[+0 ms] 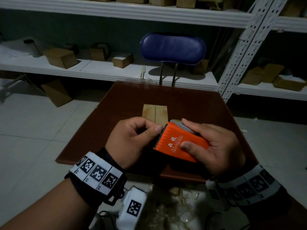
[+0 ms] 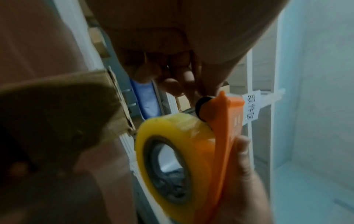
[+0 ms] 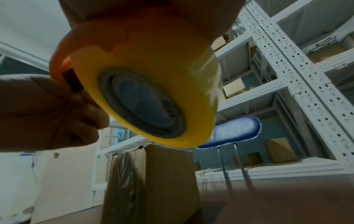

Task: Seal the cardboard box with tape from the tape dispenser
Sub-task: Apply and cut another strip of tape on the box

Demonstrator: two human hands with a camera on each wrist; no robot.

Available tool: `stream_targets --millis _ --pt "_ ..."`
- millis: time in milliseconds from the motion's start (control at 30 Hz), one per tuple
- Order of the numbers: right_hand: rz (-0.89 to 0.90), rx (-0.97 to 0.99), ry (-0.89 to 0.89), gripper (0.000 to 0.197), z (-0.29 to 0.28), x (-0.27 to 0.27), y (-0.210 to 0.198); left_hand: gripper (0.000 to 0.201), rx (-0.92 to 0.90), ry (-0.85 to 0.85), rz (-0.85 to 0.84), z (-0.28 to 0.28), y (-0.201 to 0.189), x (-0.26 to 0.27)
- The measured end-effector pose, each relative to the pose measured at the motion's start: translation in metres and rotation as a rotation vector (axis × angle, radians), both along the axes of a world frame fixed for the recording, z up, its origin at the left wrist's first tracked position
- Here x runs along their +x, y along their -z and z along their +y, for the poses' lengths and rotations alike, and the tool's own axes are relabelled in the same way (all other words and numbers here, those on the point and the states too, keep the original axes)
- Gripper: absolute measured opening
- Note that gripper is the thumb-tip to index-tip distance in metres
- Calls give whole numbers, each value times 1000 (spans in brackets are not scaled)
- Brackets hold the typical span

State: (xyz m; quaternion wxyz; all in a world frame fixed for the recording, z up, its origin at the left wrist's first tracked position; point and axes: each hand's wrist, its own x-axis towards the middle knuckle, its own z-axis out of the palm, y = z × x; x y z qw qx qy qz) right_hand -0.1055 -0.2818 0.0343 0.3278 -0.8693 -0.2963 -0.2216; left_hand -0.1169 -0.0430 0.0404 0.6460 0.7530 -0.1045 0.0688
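A small cardboard box stands in the middle of a brown table, its top flaps closed with a bare seam down the centre. Just in front of it and above the table, my right hand grips an orange tape dispenser, thumb on its top face and fingers round the far side. A yellowish roll of clear tape sits in the dispenser. My left hand pinches the tape end between thumb and forefinger at the serrated cutter edge. The box stands below the roll.
A blue-backed chair stands behind the table. White metal shelving with several cardboard boxes lines the back wall and right side. Crumpled clear plastic lies on the floor near my feet. Pale floor tiles surround the table.
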Motion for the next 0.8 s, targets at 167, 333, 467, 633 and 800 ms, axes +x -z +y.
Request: stream_targets --millis 167,333,467,633,800 --pt "11 -38 24 58 -5 6 -2 14 118 -99 -14 1 12 5" --pt "131 -52 28 60 -9 13 2 15 142 -142 18 1 17 10" --pt "192 -53 14 62 -12 17 6 17 174 -173 44 0 18 8" --pt "213 -55 42 63 -21 19 4 18 195 -251 30 11 14 10" --pt "236 -67 58 63 -25 18 7 17 191 -189 83 20 11 10"
